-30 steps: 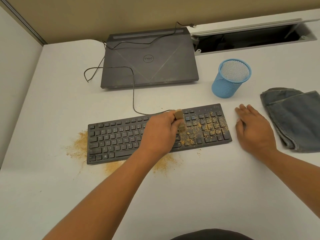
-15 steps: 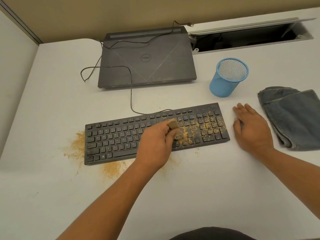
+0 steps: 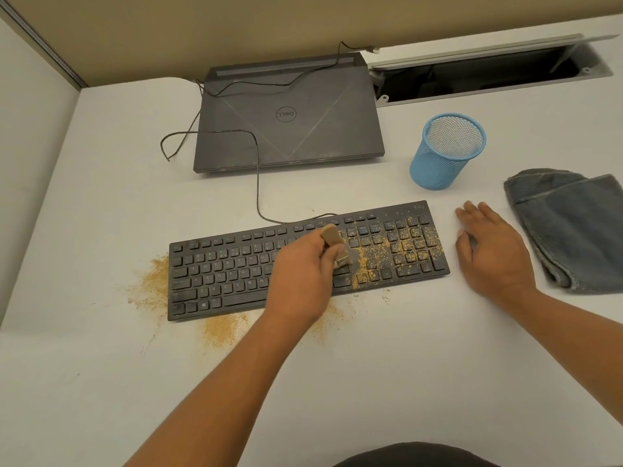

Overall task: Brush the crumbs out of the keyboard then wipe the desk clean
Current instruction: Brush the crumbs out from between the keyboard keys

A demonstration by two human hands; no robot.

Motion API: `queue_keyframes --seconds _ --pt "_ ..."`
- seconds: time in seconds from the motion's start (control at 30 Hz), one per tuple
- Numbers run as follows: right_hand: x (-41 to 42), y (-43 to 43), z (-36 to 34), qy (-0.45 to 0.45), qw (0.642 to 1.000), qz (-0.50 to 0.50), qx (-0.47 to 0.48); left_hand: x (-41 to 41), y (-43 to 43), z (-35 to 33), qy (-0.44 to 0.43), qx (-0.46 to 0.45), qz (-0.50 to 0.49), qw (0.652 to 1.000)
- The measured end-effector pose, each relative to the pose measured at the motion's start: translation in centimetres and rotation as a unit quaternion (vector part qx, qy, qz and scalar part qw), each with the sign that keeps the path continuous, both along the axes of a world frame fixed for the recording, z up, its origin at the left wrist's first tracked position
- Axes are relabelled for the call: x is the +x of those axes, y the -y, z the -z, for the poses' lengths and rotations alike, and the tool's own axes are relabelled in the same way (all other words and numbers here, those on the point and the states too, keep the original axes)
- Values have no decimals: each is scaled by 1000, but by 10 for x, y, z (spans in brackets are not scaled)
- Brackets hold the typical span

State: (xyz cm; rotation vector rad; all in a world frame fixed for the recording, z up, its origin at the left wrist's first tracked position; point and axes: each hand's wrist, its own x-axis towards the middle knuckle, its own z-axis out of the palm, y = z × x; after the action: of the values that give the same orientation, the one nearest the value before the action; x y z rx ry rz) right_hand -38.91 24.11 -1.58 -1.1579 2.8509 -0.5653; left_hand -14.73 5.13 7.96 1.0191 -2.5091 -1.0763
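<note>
Crumbs [image 3: 381, 254] swept off keyboard [image 3: 229, 274]
Left hand [image 3: 300, 278] gripped brush [image 3: 332, 239] at gritty end — right hand [image 3: 488, 251] lay flat alongside, likely bracing.

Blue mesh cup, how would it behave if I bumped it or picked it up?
The blue mesh cup looks empty and is wire mesh, so probably light and easy to slide or tip. It is round, so on its side it may roll. It holds its shape, so likely stiff.

A tan wall [image 3: 168, 25] ran behind the white table [image 3: 404, 382]; a pale partition [image 3: 30, 146] stood at left, and an open hatch [image 3: 488, 72] gaped at back right.
</note>
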Motion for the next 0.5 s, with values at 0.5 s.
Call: queue_keyframes --seconds 0.5 --pt "1 0 -2 -1 1000 2 -2 -3 3 -4 -24 -14 -5 1000"
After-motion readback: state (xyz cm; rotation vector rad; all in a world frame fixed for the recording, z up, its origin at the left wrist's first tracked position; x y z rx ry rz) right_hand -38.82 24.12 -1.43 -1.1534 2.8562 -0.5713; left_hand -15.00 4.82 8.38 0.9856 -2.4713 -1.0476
